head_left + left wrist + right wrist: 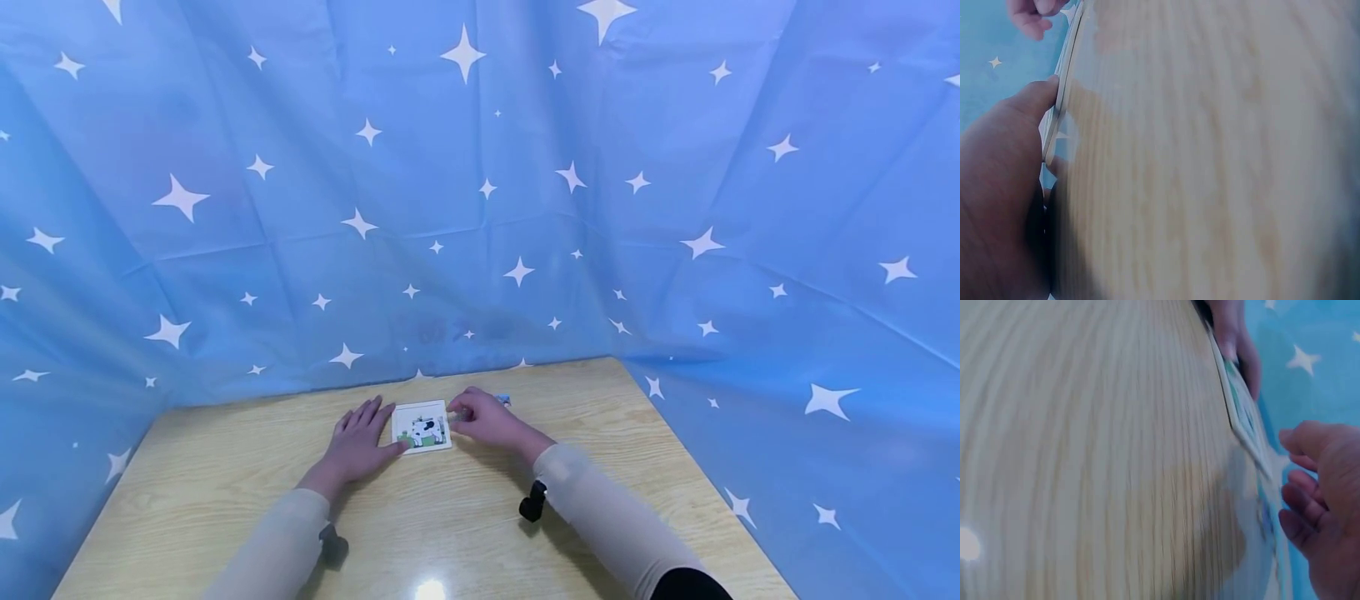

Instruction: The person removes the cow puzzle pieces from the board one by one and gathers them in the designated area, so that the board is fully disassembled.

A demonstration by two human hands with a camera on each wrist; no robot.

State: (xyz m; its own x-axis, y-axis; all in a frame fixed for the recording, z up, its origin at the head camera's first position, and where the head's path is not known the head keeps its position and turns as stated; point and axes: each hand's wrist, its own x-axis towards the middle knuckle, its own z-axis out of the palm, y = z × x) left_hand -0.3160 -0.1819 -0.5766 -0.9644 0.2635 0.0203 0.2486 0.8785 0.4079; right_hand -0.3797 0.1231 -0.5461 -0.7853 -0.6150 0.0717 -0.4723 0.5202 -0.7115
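Note:
A square white board [408,412] lies on the table, with a black-and-white cow picture [428,431] on green showing in its lower part. It looks like a picture puzzle. My left hand [362,442] rests flat at the board's left side, its fingers spread on the table and its thumb on the lower left corner. Beside the right edge is my right hand [486,418], its fingers bent and the thumb near the index finger. A small greyish patch shows between them in the head view. The right wrist view shows no clear object in these fingers [1302,499].
A small blue printed piece [503,400] lies just beyond my right hand, partly hidden by it. The wooden table [247,467] ends at a blue star-patterned curtain [450,208] behind and at the sides. Small black devices [532,501] sit on both wrists.

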